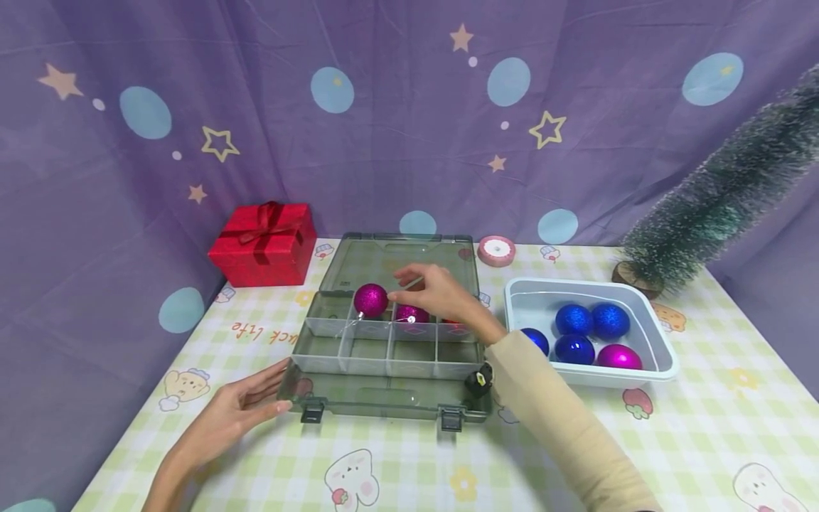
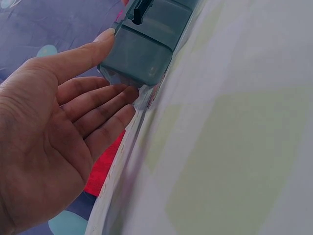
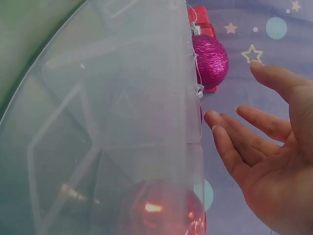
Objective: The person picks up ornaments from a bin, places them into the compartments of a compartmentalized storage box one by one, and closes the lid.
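Note:
A grey see-through compartment box [image 1: 397,395] lies with its lid [image 1: 409,259] raised at the back. In its back row, a glittery magenta Christmas ball [image 1: 371,300] stands high in one compartment. Beside it a second magenta ball [image 1: 411,313] and a red ball [image 3: 156,213] sit in compartments. My right hand [image 1: 441,291] hovers above this row, its fingers spread and apart from the glittery ball in the right wrist view. At the box's front left corner my left hand [image 1: 230,405] touches the edge with extended fingers and thumb.
Right of the box stands a pale tub [image 1: 589,372] with several blue balls [image 1: 574,350] and a pink ball [image 1: 619,357]. A red gift box [image 1: 265,249], a pink ribbon roll [image 1: 496,250] and a small tree [image 1: 716,192] stand toward the back.

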The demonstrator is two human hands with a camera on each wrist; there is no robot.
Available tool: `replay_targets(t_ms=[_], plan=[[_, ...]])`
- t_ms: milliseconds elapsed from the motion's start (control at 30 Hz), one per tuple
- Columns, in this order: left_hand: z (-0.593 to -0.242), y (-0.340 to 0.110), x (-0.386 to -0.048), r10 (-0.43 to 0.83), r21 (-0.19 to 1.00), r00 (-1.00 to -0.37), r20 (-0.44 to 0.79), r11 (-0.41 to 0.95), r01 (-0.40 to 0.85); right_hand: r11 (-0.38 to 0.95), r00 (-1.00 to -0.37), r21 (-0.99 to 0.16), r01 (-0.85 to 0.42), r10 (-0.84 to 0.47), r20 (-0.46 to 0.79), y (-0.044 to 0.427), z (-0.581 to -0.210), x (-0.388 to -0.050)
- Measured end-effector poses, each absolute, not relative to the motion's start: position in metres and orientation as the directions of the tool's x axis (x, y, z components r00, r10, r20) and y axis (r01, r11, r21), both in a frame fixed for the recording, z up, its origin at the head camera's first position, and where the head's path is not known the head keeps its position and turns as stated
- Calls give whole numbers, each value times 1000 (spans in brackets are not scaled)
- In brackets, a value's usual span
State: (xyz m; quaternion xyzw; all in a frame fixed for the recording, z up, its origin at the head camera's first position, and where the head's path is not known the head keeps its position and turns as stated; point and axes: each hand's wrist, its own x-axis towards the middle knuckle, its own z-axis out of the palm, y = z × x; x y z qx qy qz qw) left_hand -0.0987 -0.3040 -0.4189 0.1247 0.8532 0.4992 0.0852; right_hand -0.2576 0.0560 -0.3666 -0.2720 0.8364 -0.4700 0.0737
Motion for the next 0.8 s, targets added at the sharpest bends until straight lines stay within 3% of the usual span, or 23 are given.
replay_targets(t_ms=[533,800], plan=[[-420,-303,-98,292,876,-956,-25,467,120,413,-824,-800,-435,-541,169,79,-364,-251],[-418,-303,-98,284,875,-958,-36,472,107,425,-858,-803,-417,-477,193,110,-354,-240]])
